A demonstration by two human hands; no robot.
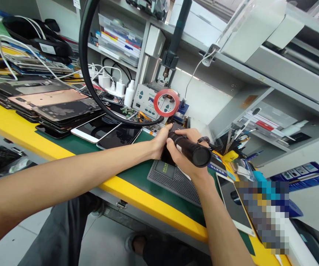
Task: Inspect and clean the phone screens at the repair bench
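Observation:
In the head view my right hand (188,164) is wrapped round a black flashlight (188,146). Its round end faces back toward me, and a dark strap hangs beside it. My left hand (161,142) grips the edge of a dark, flat phone-like device (167,156), which is partly hidden behind the flashlight and my fingers. Both hands are close together above a grey perforated pad (176,181) on the green mat (133,175).
Stacked phone and tablet panels (51,99) fill the left of the bench. Tablets (95,127) lie nearby, another white-framed tablet (235,201) to the right. A black hose (83,55) arches over the bench. Red tape roll (157,103), white bottle (129,94) and chargers stand behind.

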